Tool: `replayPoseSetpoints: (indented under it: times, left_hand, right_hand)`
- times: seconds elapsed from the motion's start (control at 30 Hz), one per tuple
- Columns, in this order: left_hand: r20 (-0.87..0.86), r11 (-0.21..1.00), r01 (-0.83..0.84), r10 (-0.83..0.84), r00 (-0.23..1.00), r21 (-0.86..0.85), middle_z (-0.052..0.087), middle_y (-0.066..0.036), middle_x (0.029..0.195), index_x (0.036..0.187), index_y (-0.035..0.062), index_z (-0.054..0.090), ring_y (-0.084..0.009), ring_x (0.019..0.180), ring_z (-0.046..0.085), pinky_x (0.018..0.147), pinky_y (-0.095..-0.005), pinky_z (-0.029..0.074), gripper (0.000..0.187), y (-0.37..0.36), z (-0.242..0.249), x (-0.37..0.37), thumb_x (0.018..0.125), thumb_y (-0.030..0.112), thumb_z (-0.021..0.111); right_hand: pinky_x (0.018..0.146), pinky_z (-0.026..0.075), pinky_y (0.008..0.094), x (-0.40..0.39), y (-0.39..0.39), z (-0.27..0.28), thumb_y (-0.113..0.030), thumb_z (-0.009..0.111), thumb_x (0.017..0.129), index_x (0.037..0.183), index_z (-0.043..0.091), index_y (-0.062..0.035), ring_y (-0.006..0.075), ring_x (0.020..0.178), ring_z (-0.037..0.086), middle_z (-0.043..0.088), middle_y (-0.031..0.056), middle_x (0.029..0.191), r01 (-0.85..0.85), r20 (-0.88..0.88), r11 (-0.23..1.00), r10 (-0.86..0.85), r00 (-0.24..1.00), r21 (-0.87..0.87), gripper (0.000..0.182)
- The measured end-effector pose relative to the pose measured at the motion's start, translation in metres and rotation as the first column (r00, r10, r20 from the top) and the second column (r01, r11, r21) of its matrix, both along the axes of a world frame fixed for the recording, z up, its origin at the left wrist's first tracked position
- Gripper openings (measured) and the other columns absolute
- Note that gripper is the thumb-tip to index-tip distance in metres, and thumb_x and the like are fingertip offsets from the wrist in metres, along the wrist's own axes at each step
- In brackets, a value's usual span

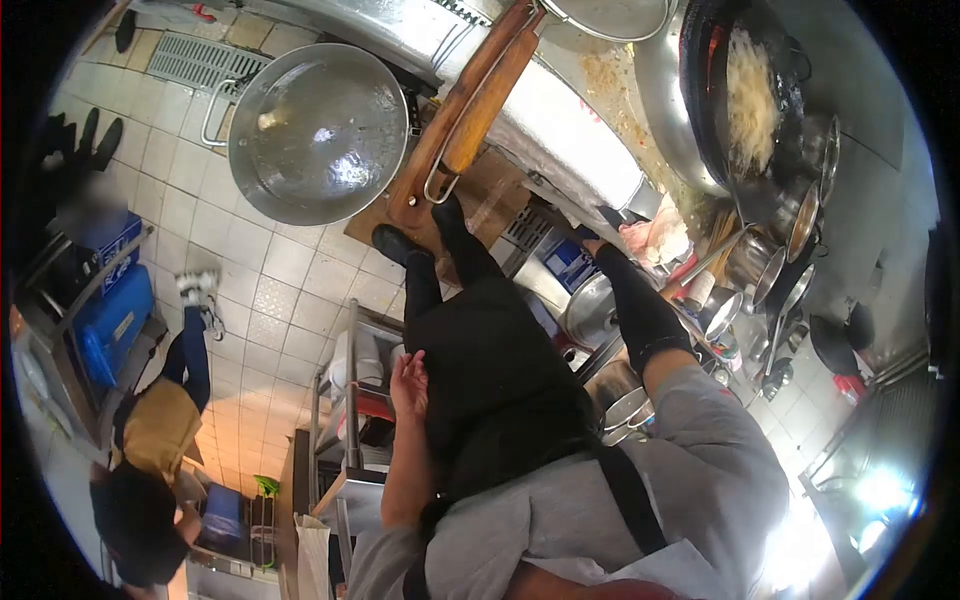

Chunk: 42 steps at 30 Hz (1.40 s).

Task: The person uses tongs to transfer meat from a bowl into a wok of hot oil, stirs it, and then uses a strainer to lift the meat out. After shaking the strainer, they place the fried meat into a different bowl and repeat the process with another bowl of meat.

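Observation:
My left hand (409,384) hangs beside the black apron (500,385), palm partly up. Its fingers are loosely curled and apart, with nothing in them. Covered by a black sleeve, my right arm stretches forward to the stove edge. Only a small part of my right hand (596,247) shows, near a crumpled pale cloth (657,236); its fingers are too hidden to read. Farther up on the right, a dark wok (708,110) holds pale food (752,100) that looks to be bubbling. A long-handled ladle (708,252) lies beyond the cloth.
A large metal pot (318,190) with liquid stands ahead on the left, near a long wooden board (455,110). Several metal bowls and ladles crowd my right side. A metal rack (352,400) stands close on my left. A co-worker (150,470) is at the lower left.

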<state>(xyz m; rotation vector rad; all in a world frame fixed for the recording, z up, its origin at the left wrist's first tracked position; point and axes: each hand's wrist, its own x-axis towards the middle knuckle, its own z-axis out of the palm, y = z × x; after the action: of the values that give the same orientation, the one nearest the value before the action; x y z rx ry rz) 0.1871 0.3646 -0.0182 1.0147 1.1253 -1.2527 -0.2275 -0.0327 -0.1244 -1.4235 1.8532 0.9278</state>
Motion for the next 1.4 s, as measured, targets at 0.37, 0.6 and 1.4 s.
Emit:
replayPoseSetpoints:
  times: [0.37,0.6,1.4]
  left_hand:
    - [0.023,0.991,-0.132,0.132,0.991,-0.017,0.067,-0.027,0.120,0.114,-0.0025,0.060,-0.0181,0.085,0.070,0.069,-0.0228,0.058,0.031,0.008,-0.012,0.006,0.103,0.026,0.062]
    - [-0.001,0.974,-0.212,0.212,0.977,-0.083,0.060,-0.030,0.128,0.123,-0.0059,0.047,-0.0240,0.091,0.071,0.071,-0.0268,0.063,0.035,0.020,-0.015,0.001,0.105,0.023,0.058]
    - [-0.013,0.980,-0.196,0.195,0.981,-0.035,0.064,-0.031,0.126,0.118,-0.0039,0.055,-0.0238,0.089,0.072,0.073,-0.0270,0.062,0.032,0.020,-0.013,-0.001,0.104,0.024,0.060]
  right_hand:
    - [0.122,0.028,0.0449,0.003,-0.003,0.012,-0.048,0.065,0.083,0.148,0.045,0.0000,0.0427,0.145,0.038,0.041,0.0285,0.155,-0.048,-0.076,0.997,0.052,0.996,0.053,0.084]
    - [0.122,0.028,0.0450,0.003,-0.004,0.015,-0.047,0.065,0.084,0.148,0.044,0.0007,0.0424,0.145,0.038,0.041,0.0287,0.155,-0.061,-0.092,0.995,0.068,0.993,0.074,0.083]
    - [0.121,0.030,0.0452,0.010,0.006,0.024,-0.043,0.065,0.086,0.149,0.042,0.0032,0.0417,0.144,0.039,0.040,0.0293,0.155,-0.131,-0.227,0.988,0.147,0.963,0.081,0.081]
